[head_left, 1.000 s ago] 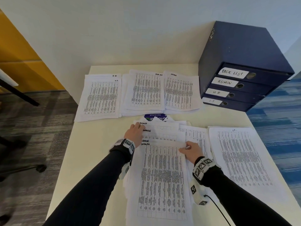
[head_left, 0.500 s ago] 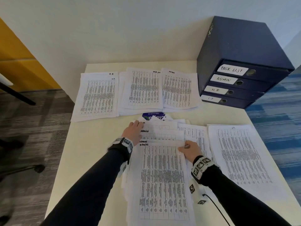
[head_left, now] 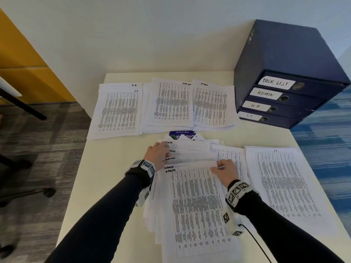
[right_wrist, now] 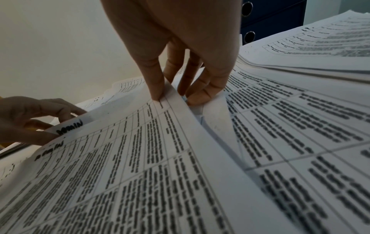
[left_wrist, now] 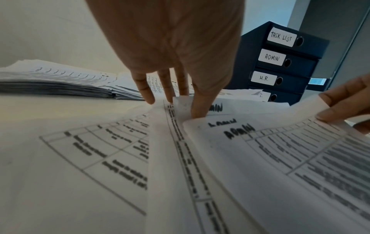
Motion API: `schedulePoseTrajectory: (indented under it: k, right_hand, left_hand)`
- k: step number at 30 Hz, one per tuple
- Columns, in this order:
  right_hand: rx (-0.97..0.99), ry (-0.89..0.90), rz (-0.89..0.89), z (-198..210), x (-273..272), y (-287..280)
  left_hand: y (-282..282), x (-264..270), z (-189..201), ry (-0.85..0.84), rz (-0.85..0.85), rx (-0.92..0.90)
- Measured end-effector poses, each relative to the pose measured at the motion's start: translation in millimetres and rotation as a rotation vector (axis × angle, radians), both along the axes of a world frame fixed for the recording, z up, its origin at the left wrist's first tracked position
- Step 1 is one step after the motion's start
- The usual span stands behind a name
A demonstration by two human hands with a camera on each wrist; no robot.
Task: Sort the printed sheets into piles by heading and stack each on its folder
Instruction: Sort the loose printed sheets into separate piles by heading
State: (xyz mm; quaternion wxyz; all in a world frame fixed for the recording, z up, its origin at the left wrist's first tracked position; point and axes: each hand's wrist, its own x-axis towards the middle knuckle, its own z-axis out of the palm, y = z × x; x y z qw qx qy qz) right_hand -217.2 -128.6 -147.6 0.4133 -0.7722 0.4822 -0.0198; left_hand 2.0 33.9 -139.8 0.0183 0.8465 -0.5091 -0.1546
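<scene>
A fan of printed sheets headed ADMIN (head_left: 190,149) lies mid-table, with the top sheet (head_left: 197,205) nearest me. My left hand (head_left: 166,150) pinches the fan's upper left corners; the thumb is tucked under a sheet and the fingers (left_wrist: 149,96) point down. My right hand (head_left: 218,166) pinches the top sheet's upper right corner, thumb (right_wrist: 158,88) on the print and the other fingers beneath. Sorted piles lie at the back: HR (head_left: 117,111), TASK LIST (head_left: 171,105) and ADMIN (head_left: 210,107). An IT pile (head_left: 284,186) lies to the right. The blue folders (head_left: 284,92) are stacked at the back right.
A blue printed card (head_left: 182,134) peeks out from under the fan's far edge. Bare cream table (head_left: 114,168) shows left of my left arm. A black cable (head_left: 256,243) trails from my right wrist. A chair base (head_left: 38,190) stands on the floor at left.
Little differs. My left hand has crept slightly farther up the fan's left edge. My right hand keeps its pinch on the top sheet's corner.
</scene>
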Motion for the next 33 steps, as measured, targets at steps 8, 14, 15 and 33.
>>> schedulePoseTrajectory:
  k: [8,14,15,33]
  right_hand:
    - [0.009,-0.034,-0.041,7,0,4]
    - [0.100,-0.121,-0.160,9,13,5]
    - [0.156,-0.149,-0.203,9,14,6]
    - [0.232,-0.198,-0.138,6,4,9]
  left_hand:
    - [12,-9,9,0.210,0.176,-0.134]
    - [21,-11,6,0.696,0.487,-0.341]
    - [20,-8,-1,0.720,0.482,-0.288]
    - [-16,18,13,0.501,0.655,-0.180]
